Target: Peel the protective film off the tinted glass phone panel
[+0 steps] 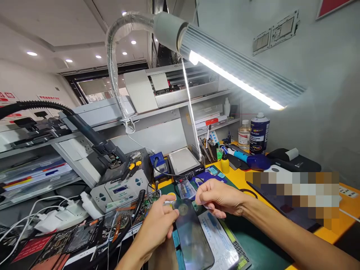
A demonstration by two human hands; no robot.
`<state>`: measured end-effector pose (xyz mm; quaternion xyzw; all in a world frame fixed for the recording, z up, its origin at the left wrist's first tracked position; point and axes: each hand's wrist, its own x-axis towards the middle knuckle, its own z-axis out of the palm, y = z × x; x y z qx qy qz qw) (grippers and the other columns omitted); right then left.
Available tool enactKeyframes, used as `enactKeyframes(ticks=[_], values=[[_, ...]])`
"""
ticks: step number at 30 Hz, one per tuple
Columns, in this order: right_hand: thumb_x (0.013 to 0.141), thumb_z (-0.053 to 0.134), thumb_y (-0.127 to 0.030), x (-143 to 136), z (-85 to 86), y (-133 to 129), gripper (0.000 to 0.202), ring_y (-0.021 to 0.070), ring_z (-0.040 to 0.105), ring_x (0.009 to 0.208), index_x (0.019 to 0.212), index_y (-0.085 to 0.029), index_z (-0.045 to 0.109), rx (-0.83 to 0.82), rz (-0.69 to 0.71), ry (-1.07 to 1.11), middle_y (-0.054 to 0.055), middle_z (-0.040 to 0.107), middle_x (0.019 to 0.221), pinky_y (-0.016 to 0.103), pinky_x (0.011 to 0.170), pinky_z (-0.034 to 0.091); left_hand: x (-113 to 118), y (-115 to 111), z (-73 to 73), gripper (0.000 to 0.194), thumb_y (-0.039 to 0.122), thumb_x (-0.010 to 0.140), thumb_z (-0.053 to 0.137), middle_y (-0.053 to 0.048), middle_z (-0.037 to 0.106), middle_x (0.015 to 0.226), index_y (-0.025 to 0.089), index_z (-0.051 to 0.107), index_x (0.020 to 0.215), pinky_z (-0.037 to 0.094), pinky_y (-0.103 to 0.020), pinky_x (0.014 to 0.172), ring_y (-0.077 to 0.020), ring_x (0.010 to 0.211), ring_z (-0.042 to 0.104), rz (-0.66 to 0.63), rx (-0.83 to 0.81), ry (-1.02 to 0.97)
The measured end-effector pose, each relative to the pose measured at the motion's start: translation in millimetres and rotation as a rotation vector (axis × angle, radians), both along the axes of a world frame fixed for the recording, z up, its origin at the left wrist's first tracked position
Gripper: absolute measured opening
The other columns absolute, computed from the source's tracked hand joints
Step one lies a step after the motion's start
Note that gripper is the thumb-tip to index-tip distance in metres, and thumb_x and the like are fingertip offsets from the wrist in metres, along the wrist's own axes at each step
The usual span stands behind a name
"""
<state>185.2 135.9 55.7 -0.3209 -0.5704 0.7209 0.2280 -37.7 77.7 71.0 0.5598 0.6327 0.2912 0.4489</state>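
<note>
A dark smartphone (194, 238), glossy face up with a faint round mark near its top, lies at the front of the bench. My left hand (157, 225) grips its upper left edge, with curled fingers partly hidden. At the upper right corner of the phone, my right hand (215, 198) is closed in a pinch; whatever sits between its fingertips is too small to make out. Beneath and to the right of the phone is a silvery-white packet or box (219, 238). A clear plastic case (186, 189) lies just beyond the hands.
A lit tube lamp (239, 67) hangs overhead. Left stand a grey soldering station (120, 193) and a tray of circuit boards (146, 204). Behind are a flat white-topped device (184, 161) and a yellow bottle (225, 163). A spray can (258, 135) stands right, above a dark laptop-like slab (281, 206).
</note>
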Motion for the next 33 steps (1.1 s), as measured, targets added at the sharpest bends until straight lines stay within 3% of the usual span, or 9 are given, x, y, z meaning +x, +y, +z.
enactKeyframes(ticks=[5,11,16,19,22,24,27,29,33], values=[[0.104,0.059,-0.037,0.8,2.1,-0.5,0.031,0.0035,0.042,0.032,0.083,-0.014,0.065,0.003,-0.01,-0.009,-0.012,0.05,0.051,0.014,0.03,0.034,3.3,-4.9,-2.6,0.048,0.031,0.083,0.053,0.011,0.051,0.061,0.016,0.039,0.127,0.026,-0.024,0.038,-0.0085,0.036,0.034,-0.083,0.037,0.081],[0.103,0.06,-0.035,-0.1,2.5,-2.9,0.03,0.0031,0.041,0.031,0.082,-0.014,0.064,0.016,-0.014,-0.001,-0.012,0.051,0.051,0.014,0.03,0.034,9.3,-11.5,2.6,0.049,0.032,0.085,0.06,0.004,0.06,0.068,0.013,0.046,0.128,0.036,-0.033,0.066,-0.0191,0.065,0.052,-0.105,0.181,0.302],[0.103,0.06,-0.036,0.6,1.4,-3.4,0.031,0.0034,0.043,0.032,0.082,-0.014,0.065,0.021,-0.019,0.013,-0.012,0.052,0.051,0.014,0.03,0.034,8.1,-8.1,6.7,0.045,0.032,0.082,0.062,0.006,0.054,0.063,0.012,0.054,0.122,0.033,-0.033,0.063,-0.0208,0.063,0.052,-0.095,0.204,0.364],[0.103,0.061,-0.035,0.5,1.5,-4.1,0.031,0.0033,0.043,0.032,0.081,-0.014,0.065,0.007,-0.027,0.032,-0.012,0.051,0.051,0.014,0.03,0.034,-2.5,-5.5,24.8,0.03,0.035,0.086,0.06,0.005,0.053,0.062,0.013,0.064,0.106,0.032,-0.032,0.062,-0.0181,0.061,0.049,-0.072,0.228,0.303],[0.102,0.062,-0.034,-3.2,2.3,-7.9,0.031,0.0032,0.042,0.032,0.08,-0.014,0.064,-0.01,-0.053,0.071,-0.012,0.05,0.05,0.014,0.03,0.034,-14.6,-8.7,45.5,0.034,0.045,0.087,0.062,0.002,0.059,0.072,0.014,0.067,0.1,0.033,-0.029,0.062,-0.0152,0.066,0.049,-0.059,0.249,0.158],[0.102,0.062,-0.034,-9.0,4.0,-13.0,0.031,0.0032,0.041,0.031,0.078,-0.014,0.063,-0.02,-0.076,0.106,-0.013,0.048,0.049,0.014,0.03,0.032,-17.7,-14.8,51.0,0.038,0.049,0.087,0.064,0.002,0.059,0.075,0.014,0.068,0.1,0.028,-0.026,0.056,-0.0117,0.061,0.043,-0.046,0.236,0.062],[0.097,0.065,-0.033,-21.8,8.7,-23.9,0.028,0.0036,0.039,0.03,0.075,-0.015,0.062,-0.033,-0.105,0.168,-0.013,0.047,0.046,0.014,0.029,0.028,-12.2,-26.1,43.4,0.038,0.05,0.085,0.066,0.006,0.049,0.063,0.013,0.069,0.094,0.018,-0.026,0.049,-0.0079,0.051,0.03,-0.05,0.174,-0.068],[0.086,0.069,-0.032,-30.9,12.3,-31.7,0.021,0.004,0.037,0.029,0.073,-0.016,0.062,-0.033,-0.135,0.207,-0.013,0.047,0.043,0.014,0.028,0.027,-5.1,-32.3,33.1,0.041,0.051,0.081,0.069,0.01,0.036,0.052,0.012,0.069,0.095,0.016,-0.025,0.046,-0.0079,0.047,0.027,-0.081,0.115,-0.167],[0.069,0.071,-0.034,-42.9,17.5,-44.6,0.02,0.004,0.036,0.027,0.067,-0.017,0.062,-0.013,-0.214,0.234,-0.011,0.045,0.037,0.014,0.028,0.023,3.8,-39.1,17.4,0.049,0.055,0.078,0.071,0.012,0.033,0.048,0.013,0.065,0.1,0.012,-0.024,0.043,-0.0062,0.042,0.022,-0.119,0.056,-0.343]])
